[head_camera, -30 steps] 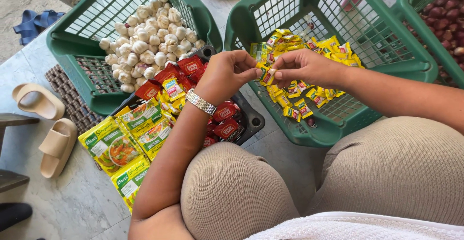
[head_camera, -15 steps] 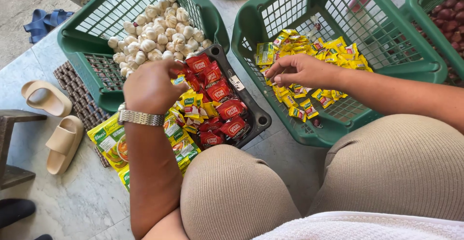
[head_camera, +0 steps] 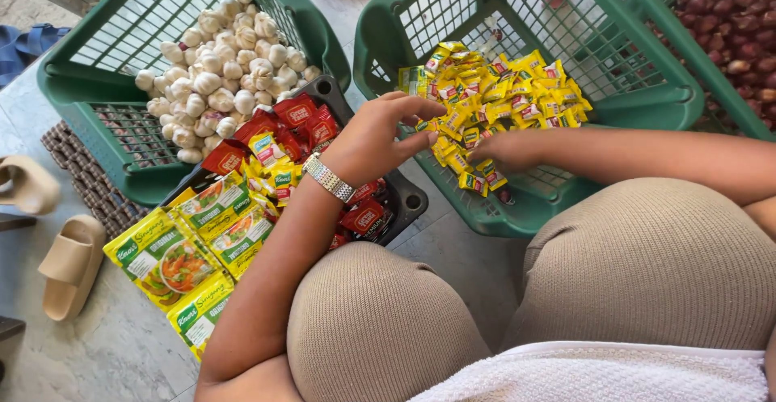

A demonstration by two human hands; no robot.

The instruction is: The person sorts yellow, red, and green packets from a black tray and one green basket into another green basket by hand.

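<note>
My left hand (head_camera: 378,137), with a metal watch on the wrist, hovers with fingers spread and nothing in it. It is above the gap between a black tray (head_camera: 408,201) of red packets (head_camera: 295,115) and the middle green basket (head_camera: 517,212). That basket holds a heap of small yellow sachets (head_camera: 517,86). My right hand (head_camera: 508,151) lies on the near side of the heap, fingers curled down among the sachets. Whether it grips any is hidden.
A left green basket (head_camera: 77,99) holds garlic bulbs (head_camera: 222,66). A right green basket (head_camera: 659,10) holds red shallots (head_camera: 731,38). Green-and-yellow soup packets (head_camera: 182,252) lie by the tray. Beige slippers (head_camera: 69,260) sit at the left. My knees (head_camera: 647,264) fill the foreground.
My left hand went from the middle basket to the black tray, then swung back right toward the basket, now empty. My right hand stayed in the yellow sachets and sank lower.
</note>
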